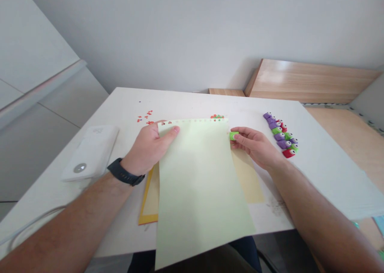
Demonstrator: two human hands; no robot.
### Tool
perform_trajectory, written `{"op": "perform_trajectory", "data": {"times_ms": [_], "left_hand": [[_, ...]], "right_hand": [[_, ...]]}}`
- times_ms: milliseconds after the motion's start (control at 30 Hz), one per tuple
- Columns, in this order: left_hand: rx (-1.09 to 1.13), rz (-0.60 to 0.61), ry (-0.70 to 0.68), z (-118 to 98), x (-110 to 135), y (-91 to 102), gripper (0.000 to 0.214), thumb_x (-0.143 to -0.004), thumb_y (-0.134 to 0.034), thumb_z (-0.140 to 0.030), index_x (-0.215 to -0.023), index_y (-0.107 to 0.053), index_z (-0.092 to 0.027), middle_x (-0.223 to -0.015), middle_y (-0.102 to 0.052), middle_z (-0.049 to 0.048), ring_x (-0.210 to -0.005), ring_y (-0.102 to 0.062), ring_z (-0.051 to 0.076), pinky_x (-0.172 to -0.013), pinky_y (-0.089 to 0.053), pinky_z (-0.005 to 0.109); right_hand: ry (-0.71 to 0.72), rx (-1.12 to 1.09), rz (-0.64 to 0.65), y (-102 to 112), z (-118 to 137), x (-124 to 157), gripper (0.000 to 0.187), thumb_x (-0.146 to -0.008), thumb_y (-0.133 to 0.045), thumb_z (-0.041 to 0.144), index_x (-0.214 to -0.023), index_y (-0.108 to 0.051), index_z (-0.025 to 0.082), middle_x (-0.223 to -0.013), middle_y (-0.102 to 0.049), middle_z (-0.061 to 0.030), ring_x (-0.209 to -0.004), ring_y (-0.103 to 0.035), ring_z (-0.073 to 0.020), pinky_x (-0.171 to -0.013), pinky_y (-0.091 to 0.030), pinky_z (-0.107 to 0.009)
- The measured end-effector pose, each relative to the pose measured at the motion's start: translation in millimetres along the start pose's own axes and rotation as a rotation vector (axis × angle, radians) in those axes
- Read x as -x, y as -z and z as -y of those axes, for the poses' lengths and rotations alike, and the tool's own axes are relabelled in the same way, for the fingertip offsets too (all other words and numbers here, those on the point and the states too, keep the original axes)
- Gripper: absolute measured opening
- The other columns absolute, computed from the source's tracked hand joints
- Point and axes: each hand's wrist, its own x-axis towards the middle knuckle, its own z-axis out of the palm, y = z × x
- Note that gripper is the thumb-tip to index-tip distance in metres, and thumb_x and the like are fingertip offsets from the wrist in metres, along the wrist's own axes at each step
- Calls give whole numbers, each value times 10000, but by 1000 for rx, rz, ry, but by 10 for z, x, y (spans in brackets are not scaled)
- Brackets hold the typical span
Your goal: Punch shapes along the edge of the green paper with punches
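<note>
My left hand [151, 145] grips a sheet of pale green paper [201, 177] by its upper left edge, thumb on top. A row of small punched holes runs along the sheet's far edge, some heart-shaped at the left. Between the thumb and fingers of my right hand [252, 143] is a small green craft punch [233, 136], at the sheet's upper right edge. Whether the punch is around the paper I cannot tell. Beneath the sheet lie a yellow-bordered pad [148, 217] and a tan sheet [250, 181], both partly hidden.
Several purple, red and green craft punches [280, 136] stand in rows at the right. Small red paper cutouts [147, 115] lie at the left, red and green ones [216, 116] behind the sheet. A white box-like device [93, 151] and a cable [36, 217] are at the left.
</note>
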Motion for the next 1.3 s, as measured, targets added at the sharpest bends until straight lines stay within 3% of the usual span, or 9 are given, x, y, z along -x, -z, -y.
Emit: {"op": "perform_trajectory", "data": {"times_ms": [333,567,1033,1300], "left_hand": [[17,1,-15,-12,9,-14,411,-849,-677,-511,-1142,-749,-231,-1086,-792,62,-949,-739,296,-825,-633,412],[-30,-28,-33,-29,17,-28,387,-855,-649,-487,-1135,-758,-242,-1106,-789,52,-979,-737,308,-856,-630,428],[54,34,14,-52,33,-18,390,-843,-694,-485,-1151,-745,-251,-1135,-780,54,-1019,-733,321,-903,-627,474],[36,11,35,-53,30,-17,404,-832,-683,-506,-1131,-750,-242,-1076,-792,58,-984,-740,317,-835,-641,447]], "right_hand": [[16,11,-18,18,-2,-4,413,-773,-859,430,-1102,-722,222,-985,-740,-50,-886,-667,-182,-857,-534,-377],[17,24,-2,21,0,6,404,-792,-845,434,-1117,-722,227,-1000,-740,-49,-887,-663,-179,-857,-529,-371],[28,39,-5,27,-19,2,376,-823,-822,423,-1123,-710,228,-1002,-733,-48,-860,-649,-171,-822,-503,-353],[39,53,-2,28,-14,9,380,-830,-813,429,-1132,-705,224,-1005,-732,-50,-869,-646,-174,-844,-500,-361]]}}
